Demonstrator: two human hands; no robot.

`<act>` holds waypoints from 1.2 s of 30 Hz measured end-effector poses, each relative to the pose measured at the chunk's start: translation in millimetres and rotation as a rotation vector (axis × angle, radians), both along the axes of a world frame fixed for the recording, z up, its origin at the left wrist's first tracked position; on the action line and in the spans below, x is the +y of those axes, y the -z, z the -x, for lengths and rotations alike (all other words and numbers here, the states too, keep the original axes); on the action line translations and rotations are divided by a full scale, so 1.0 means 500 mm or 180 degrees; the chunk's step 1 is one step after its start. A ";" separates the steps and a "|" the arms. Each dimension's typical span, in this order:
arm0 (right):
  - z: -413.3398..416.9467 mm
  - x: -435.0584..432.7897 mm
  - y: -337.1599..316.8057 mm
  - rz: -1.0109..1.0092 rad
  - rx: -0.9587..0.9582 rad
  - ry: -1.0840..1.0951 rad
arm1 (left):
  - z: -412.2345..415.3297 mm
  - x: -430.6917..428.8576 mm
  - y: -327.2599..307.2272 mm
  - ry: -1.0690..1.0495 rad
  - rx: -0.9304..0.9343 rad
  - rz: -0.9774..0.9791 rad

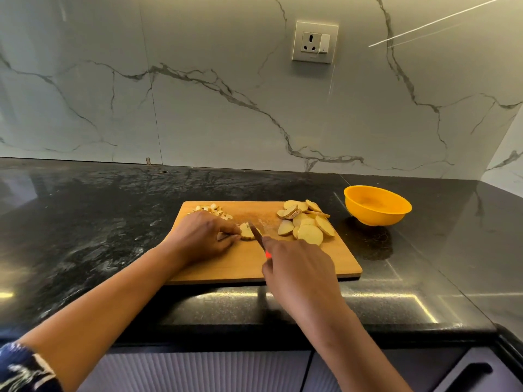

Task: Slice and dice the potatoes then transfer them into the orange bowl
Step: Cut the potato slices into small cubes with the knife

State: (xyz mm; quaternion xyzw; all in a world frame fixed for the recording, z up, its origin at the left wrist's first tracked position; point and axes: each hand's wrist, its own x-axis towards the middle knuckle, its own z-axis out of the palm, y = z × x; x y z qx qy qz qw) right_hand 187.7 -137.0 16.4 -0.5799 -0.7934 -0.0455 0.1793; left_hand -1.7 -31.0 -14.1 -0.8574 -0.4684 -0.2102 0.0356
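A: Left grip pins a potato slice mid-board; right grip clasps the knife, blade against it.

B: Fingertips sit close to that edge, so a slip could nick them. Orange bowl stands empty at 2 o'clock, uncut slices at 1.

Bare forearms; the left arm wears a navy, white-printed sleeve.

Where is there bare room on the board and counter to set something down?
Bare: on the board, the far strip between the dice and the slices, and the near right corner; the counter left of it and behind it to the wall. Crowded: mid-board, where the left hand holds a piece and the right hand grips the knife.
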 end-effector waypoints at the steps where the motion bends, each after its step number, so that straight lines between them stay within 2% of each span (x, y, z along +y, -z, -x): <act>1: 0.008 0.012 0.004 -0.0033 0.0047 0.0030 | 0.004 0.001 -0.004 0.0023 0.0080 0.0057; 8: 0.036 0.059 0.027 0.0144 -0.0035 0.0065 | 0.014 -0.002 -0.015 0.0045 0.0402 0.0339; 19: 0.083 0.070 0.008 0.0502 -0.0544 0.0019 | 0.005 -0.006 -0.014 0.0122 0.0407 0.0146; 26: 0.032 0.015 0.039 0.0209 -0.0509 -0.0034 | 0.004 -0.005 -0.013 0.0072 0.0380 0.0145; 36: 0.015 -0.008 0.025 0.0245 -0.0432 -0.0009 | 0.002 -0.009 -0.016 -0.0158 0.0273 0.0233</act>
